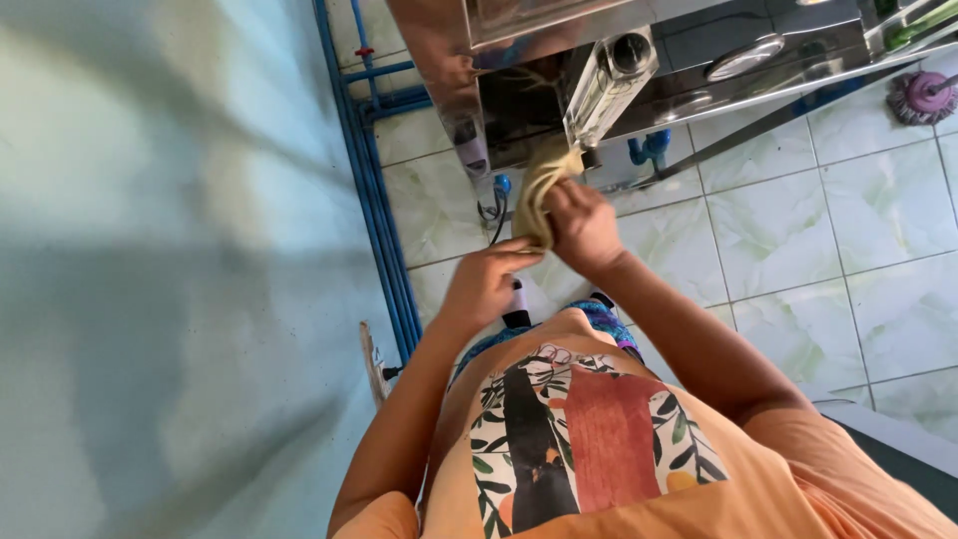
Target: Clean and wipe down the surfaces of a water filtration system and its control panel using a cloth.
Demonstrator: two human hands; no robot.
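A pale yellow sheet of dough [544, 185] hangs down from the roller [607, 88] of a shiny steel machine [519, 100]. My right hand [584, 228] grips the folded dough just below the roller. My left hand [486, 282] reaches up under it and touches the lower end of the dough with its fingertips. Both arms stretch forward from my orange printed shirt [599, 439].
Blue pipes [384, 230] run along the foot of a pale green wall [150, 250] at the left. The floor is of pale marbled tiles [858, 230]. A purple mop head [923, 95] lies at the far right. A black cable [496, 215] hangs under the machine.
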